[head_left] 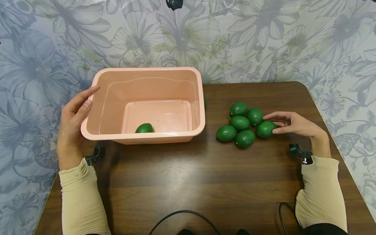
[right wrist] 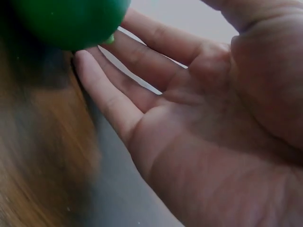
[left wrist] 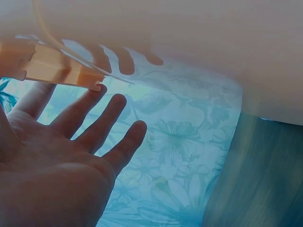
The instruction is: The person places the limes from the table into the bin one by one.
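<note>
A plain peach-pink, rectangular plastic basin (head_left: 147, 86) contrasts with glossy deep-green, oval fruits (head_left: 239, 123) in my head-camera feed, alongside the dark-brown grain of a wooden table (head_left: 164, 199). Large flowers in washed blue, grey and soft green pattern a whitish printed sheet (head_left: 182, 39), bluest at the left. I see plain pale-cream fabric sleeves (head_left: 80, 195), small black wrist-worn devices (head_left: 95, 156), the right one bearing a bright green patch (head_left: 292, 148), and a thin black cable (head_left: 185, 211). My left-wrist feed tints the sheet pale turquoise.
</note>
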Motion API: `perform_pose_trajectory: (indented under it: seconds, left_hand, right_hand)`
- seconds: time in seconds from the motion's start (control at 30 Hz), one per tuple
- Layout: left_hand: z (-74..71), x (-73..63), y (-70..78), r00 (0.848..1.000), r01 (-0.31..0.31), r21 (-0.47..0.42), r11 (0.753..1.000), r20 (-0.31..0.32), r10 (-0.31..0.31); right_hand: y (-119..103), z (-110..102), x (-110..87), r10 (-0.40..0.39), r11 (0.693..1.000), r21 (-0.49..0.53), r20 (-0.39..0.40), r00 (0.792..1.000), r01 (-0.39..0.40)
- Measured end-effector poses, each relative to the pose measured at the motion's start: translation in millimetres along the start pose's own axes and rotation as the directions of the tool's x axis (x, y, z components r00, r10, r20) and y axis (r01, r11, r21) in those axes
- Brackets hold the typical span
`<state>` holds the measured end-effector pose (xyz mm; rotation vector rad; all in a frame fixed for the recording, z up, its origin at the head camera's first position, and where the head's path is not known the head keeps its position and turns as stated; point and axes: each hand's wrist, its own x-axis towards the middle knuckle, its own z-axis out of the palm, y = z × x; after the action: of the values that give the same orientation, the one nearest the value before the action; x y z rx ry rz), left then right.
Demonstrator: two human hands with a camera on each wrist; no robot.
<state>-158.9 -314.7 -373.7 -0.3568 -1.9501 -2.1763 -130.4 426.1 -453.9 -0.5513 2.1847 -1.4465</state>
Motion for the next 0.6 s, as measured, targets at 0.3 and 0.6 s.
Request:
perform_pose_trajectory:
  seconds: [0.3, 0.6]
  left_hand:
    - [0.2, 1.6, -0.7, 0.999, -0.024, -0.026, 0.999, 0.027, 0.025]
    - [0.1, 0.7, -0.4, 0.999, -0.029, -0.008, 1.0, 0.025, 0.029]
  right_hand:
    - [-7.0, 6.4, 1.8, 0.063, 0.991, -0.118, -0.024, 0.998, -0.065]
    - [-9.2, 9.1, 4.0, 0.082, 0.983, -0.16, -0.028, 0.996, -0.085]
